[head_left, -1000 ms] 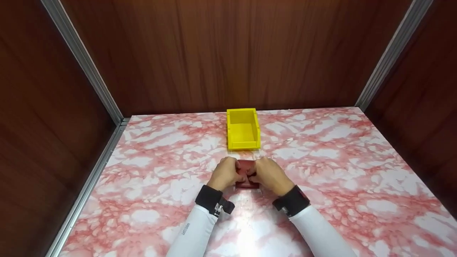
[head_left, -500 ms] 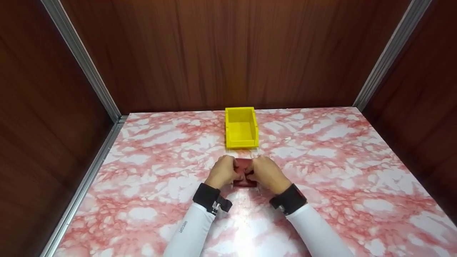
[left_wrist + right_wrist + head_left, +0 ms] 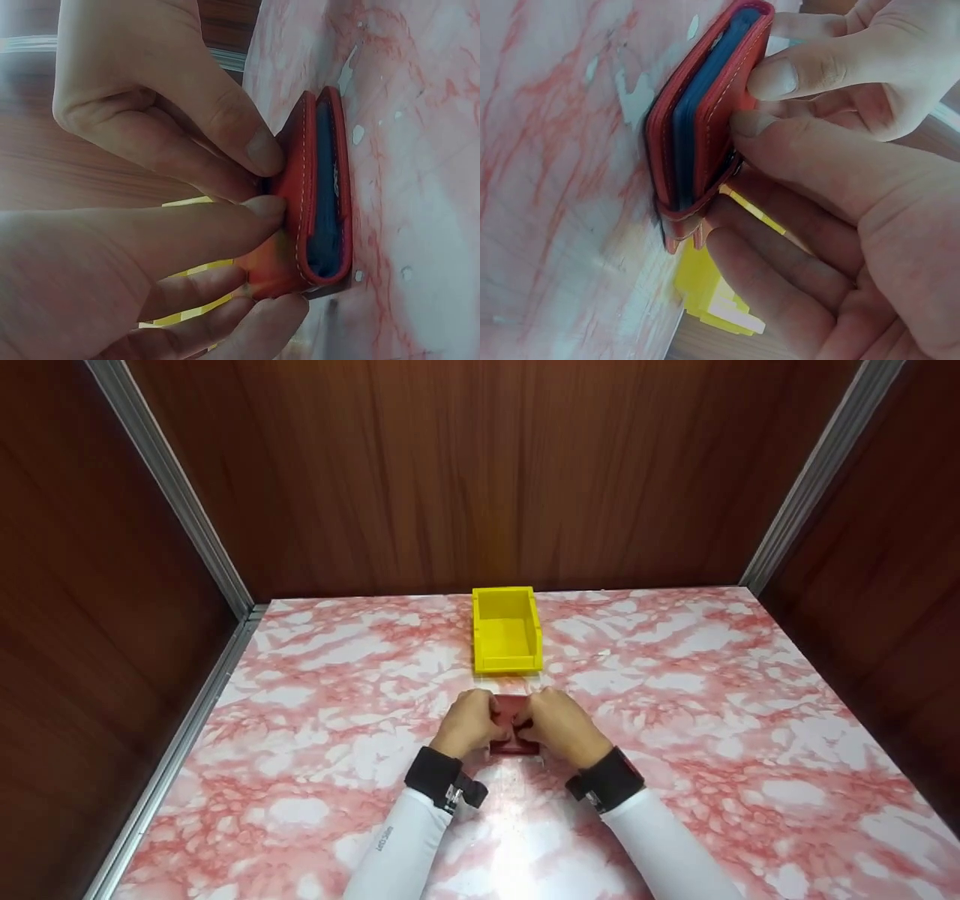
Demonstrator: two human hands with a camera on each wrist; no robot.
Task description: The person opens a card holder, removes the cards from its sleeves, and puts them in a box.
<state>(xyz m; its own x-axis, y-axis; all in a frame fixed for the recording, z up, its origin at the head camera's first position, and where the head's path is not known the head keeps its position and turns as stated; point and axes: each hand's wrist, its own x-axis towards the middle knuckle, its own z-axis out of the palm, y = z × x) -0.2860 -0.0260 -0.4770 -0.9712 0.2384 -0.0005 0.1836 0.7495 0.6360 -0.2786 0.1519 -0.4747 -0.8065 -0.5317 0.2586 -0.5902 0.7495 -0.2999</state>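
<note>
A small red wallet (image 3: 513, 705) with pale stitching and a blue inside lies folded on the table, between both hands in the head view. My left hand (image 3: 465, 725) holds its left side, thumb pressed on the upper cover and fingers along the far side. My right hand (image 3: 564, 726) grips the right side, its thumb also on the cover near the left thumb. In the right wrist view a red strap (image 3: 694, 210) loops round the right end of the wallet. The right fingers partly hide the strap.
A yellow open-fronted bin (image 3: 508, 665) stands just beyond the wallet, near the back wall. The table (image 3: 315, 750) has a red-and-white marbled top. Dark wood panels (image 3: 375, 472) with metal edge strips enclose the back and sides.
Both hands keep their hold on the wallet, nearly still. The whole head view has shifted slightly, so bin and hands appear a little further left than a second ago.
</note>
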